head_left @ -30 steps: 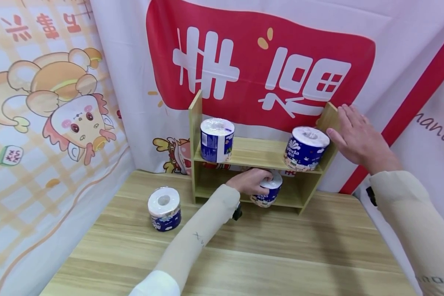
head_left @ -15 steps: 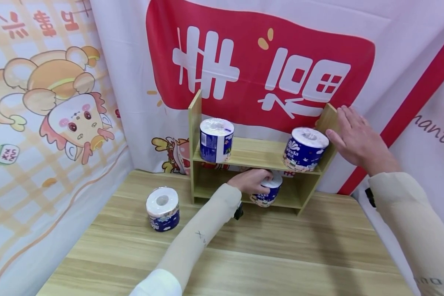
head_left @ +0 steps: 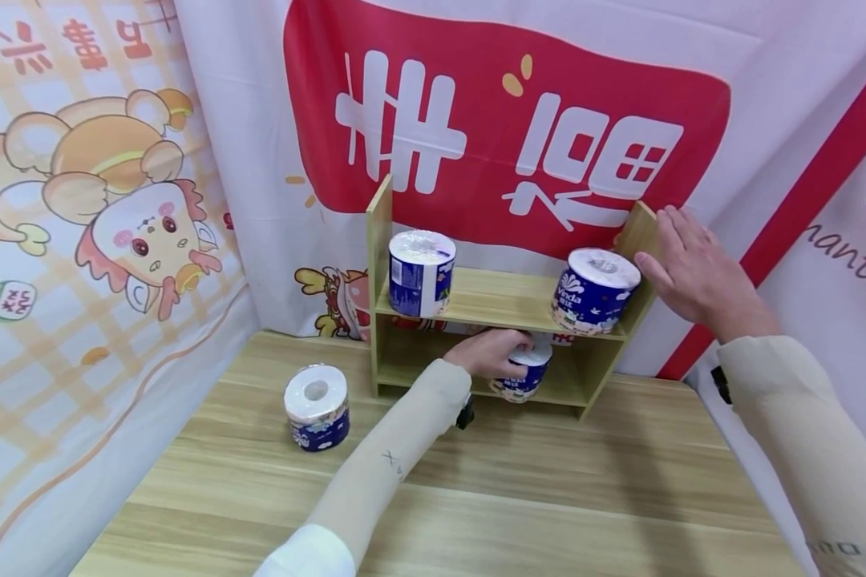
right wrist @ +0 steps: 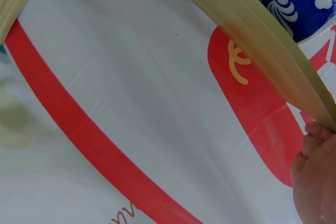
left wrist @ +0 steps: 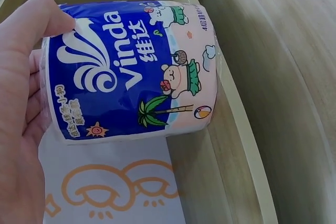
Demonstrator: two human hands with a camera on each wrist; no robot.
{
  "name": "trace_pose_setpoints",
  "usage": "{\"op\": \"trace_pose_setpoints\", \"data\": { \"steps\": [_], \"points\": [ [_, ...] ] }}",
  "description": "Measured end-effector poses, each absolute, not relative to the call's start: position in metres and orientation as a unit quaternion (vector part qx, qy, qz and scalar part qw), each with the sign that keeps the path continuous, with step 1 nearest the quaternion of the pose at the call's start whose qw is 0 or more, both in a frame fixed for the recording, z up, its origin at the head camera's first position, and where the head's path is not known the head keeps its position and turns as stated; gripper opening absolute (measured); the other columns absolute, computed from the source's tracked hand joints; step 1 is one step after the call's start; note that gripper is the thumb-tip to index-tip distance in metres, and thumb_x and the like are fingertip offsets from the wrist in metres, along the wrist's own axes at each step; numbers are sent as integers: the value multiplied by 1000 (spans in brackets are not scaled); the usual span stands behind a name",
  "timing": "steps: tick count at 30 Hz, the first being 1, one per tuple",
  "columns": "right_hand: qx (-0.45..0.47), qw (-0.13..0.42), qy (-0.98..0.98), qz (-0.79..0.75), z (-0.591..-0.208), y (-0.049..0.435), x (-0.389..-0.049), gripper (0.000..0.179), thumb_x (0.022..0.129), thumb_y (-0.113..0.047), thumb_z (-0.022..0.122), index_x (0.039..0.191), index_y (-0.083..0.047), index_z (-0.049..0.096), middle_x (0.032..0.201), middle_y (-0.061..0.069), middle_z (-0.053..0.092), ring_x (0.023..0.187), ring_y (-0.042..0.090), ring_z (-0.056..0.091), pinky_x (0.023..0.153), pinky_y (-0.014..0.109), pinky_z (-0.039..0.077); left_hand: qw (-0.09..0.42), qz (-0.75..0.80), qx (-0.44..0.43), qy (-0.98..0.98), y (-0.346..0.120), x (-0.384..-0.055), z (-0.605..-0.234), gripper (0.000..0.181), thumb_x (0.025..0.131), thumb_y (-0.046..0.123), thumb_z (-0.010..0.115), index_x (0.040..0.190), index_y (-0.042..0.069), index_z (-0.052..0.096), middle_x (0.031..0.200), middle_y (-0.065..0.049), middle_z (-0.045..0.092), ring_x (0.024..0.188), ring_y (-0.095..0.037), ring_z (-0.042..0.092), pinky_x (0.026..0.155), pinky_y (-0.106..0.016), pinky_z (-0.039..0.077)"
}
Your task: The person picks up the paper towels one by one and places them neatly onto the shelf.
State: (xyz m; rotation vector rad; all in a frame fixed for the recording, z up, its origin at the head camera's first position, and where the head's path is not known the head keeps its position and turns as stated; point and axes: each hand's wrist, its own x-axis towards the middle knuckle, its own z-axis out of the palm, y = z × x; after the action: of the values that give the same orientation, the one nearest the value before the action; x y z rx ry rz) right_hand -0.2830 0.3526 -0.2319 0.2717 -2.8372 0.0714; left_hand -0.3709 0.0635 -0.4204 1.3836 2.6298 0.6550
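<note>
My left hand (head_left: 489,353) grips a wrapped toilet roll (head_left: 528,371) by its top, thumb on the blue side and fingers behind. The roll is upright at the front edge of the wooden shelf's lower board (head_left: 566,386). In the left wrist view the toilet roll (left wrist: 126,72) shows its blue and pink print, and the thumb (left wrist: 39,19) presses near its top. My right hand (head_left: 700,268) lies against the top of the shelf's right side panel (head_left: 638,232), fingers straight; in the right wrist view the hand (right wrist: 317,177) is partly cut off at that panel (right wrist: 262,40).
Two more toilet rolls stand on the upper board, one at the left (head_left: 422,276) and one at the right (head_left: 596,292). Another roll (head_left: 317,409) stands on the wooden table (head_left: 520,497), left of the shelf. Printed cloth (head_left: 512,120) hangs close behind.
</note>
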Motion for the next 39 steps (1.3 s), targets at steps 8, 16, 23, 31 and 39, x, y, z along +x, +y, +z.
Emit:
{"op": "trace_pose_setpoints", "data": {
  "steps": [8,16,23,31,39],
  "points": [
    [97,145,-984,27,-231,352,-282,90,107,-51,42,170,-8,-6,177,24,-1,164,49,-2,128,75,13,36,213,443,870,58,-365,-417,47,99,30,73,141,12,64,140,-2,69,127,-13,66,108,-27,55],
    [99,146,-984,27,-232,353,-282,90,107,-51,43,170,-7,-5,177,25,-1,163,50,-1,128,74,13,14,201,466,862,53,-358,-418,52,98,30,74,145,12,63,141,-3,69,121,-12,68,105,-26,56],
    [98,143,-984,28,-232,354,-282,91,107,-51,44,169,-7,-5,177,25,-3,163,50,-2,128,74,12,-2,209,481,852,44,-353,-415,56,96,30,75,146,11,61,141,-4,68,120,-11,66,104,-25,56],
    [97,146,-984,28,-231,354,-282,91,107,-51,44,169,-7,-5,177,25,-2,163,50,-1,128,74,12,18,203,482,852,32,-345,-409,64,96,32,73,153,11,54,156,-4,57,143,-18,54,121,-30,45],
    [97,145,-984,29,-232,353,-283,91,107,-50,45,169,-6,-4,177,26,-1,163,51,0,127,75,13,32,214,483,848,15,-334,-398,65,95,34,74,154,14,54,155,0,57,141,-15,54,121,-33,47]
  ]
}}
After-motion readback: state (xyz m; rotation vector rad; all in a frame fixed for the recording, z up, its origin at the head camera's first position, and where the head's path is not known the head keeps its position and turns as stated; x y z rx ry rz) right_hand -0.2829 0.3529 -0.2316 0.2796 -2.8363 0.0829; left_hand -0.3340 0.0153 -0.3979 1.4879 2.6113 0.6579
